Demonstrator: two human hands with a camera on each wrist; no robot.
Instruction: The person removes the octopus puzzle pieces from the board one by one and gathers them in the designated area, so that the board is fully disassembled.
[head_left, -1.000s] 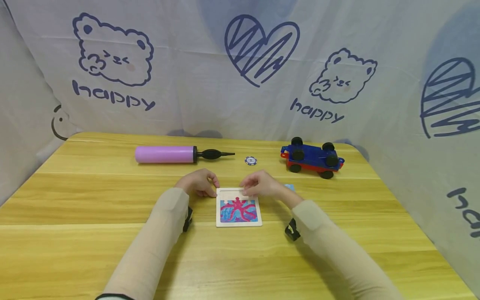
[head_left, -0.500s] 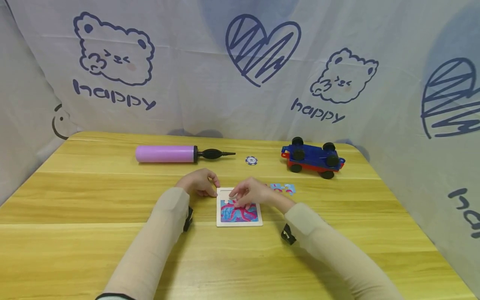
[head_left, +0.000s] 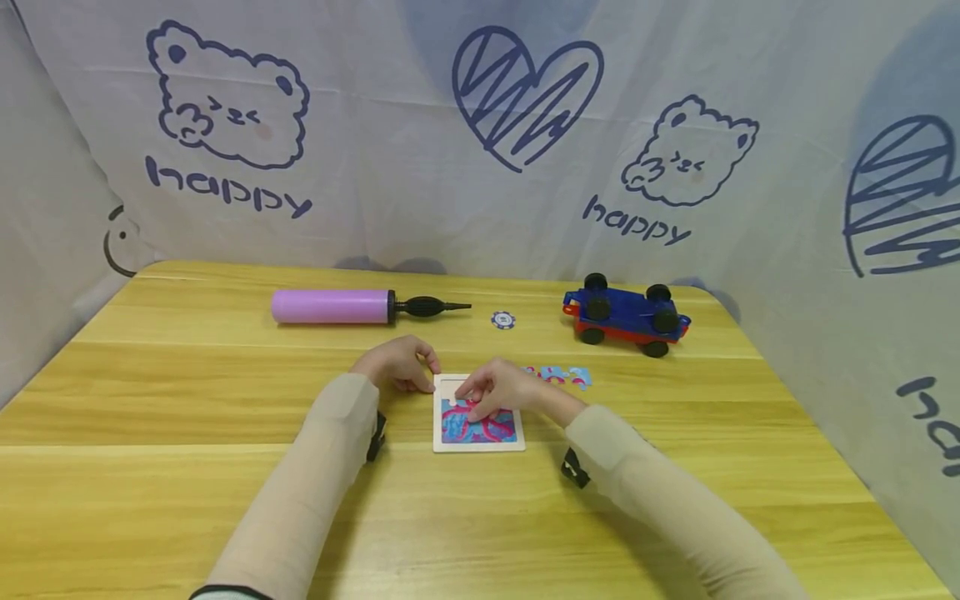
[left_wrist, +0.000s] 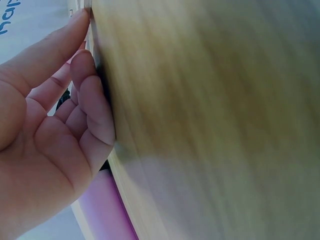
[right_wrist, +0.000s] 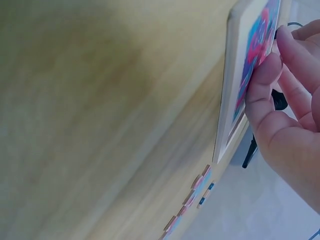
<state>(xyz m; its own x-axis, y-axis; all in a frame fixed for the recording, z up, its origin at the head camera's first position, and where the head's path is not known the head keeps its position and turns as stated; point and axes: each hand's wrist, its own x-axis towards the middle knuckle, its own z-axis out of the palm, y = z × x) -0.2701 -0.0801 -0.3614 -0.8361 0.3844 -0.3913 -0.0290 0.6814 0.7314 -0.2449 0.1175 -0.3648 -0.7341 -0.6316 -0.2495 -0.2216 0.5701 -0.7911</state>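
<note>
We see the left hand [head_left: 403, 365] at the ten o'clock corner of the white frame [head_left: 480, 447], fingers loosely bent, one tip touching its edge; should that light contact slip, we judge the frame could skid or turn on the table [head_left: 225, 400]. The frame lies flat between both hands, its octopus picture [head_left: 457, 430] filling the six o'clock side, a pale bare strip showing towards eleven. Over it, the right hand [head_left: 504, 388] keeps thumb and finger narrowly apart; we cannot tell whether anything sits between them. A sideways drag of those tips could lift what is laid there. Around these, from the frame, we have the purple pump [head_left: 366, 307] between ten and eleven, well apart; the poker chip [head_left: 503, 320] just past twelve; the loose puzzle pieces [head_left: 555, 373] at two, near; farther out along two, the blue-and-red wheeled toy [head_left: 628, 315]. None of them blocks us; the right hand itself hides part of the picture.
</note>
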